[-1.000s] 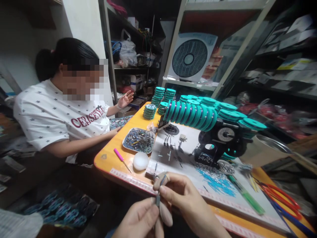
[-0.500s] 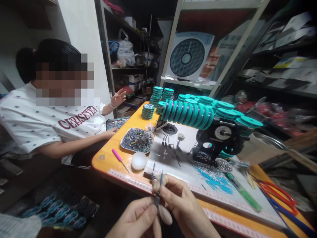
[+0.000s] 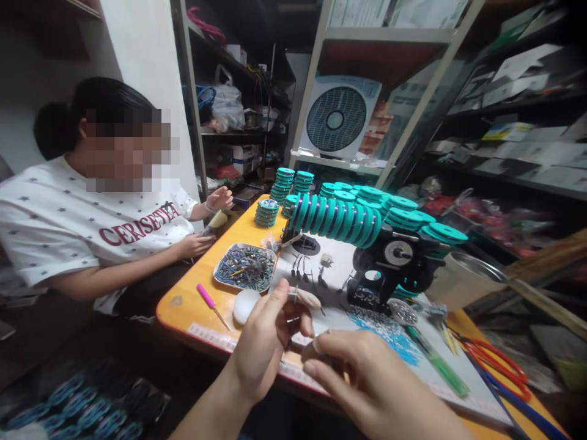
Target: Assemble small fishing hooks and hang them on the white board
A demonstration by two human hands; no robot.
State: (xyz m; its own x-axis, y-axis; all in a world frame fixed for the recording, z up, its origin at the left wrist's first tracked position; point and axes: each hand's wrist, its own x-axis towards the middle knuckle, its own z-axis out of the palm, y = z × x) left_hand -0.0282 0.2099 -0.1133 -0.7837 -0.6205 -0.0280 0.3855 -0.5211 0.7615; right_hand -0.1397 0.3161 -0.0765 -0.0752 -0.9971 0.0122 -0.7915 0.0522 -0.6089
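Head view: left hand [image 3: 261,342] up, right-front of parts tray [image 3: 223,284], fingers loosely curled, thumb raised; small pale piece [image 3: 295,296] by thumb tip, right of tray — in grip or lying behind, cannot tell. Right hand [image 3: 367,363] further right-front of tray, thumb and forefinger bent close, contents hidden. White dish [image 3: 244,307] just in front of tray, pink-handled tool [image 3: 206,296] front-left.

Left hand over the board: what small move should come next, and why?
The left hand should probably close thumb and forefinger on the small pale cross-shaped piece: it shows between them, and they look apart, though contact is unclear.
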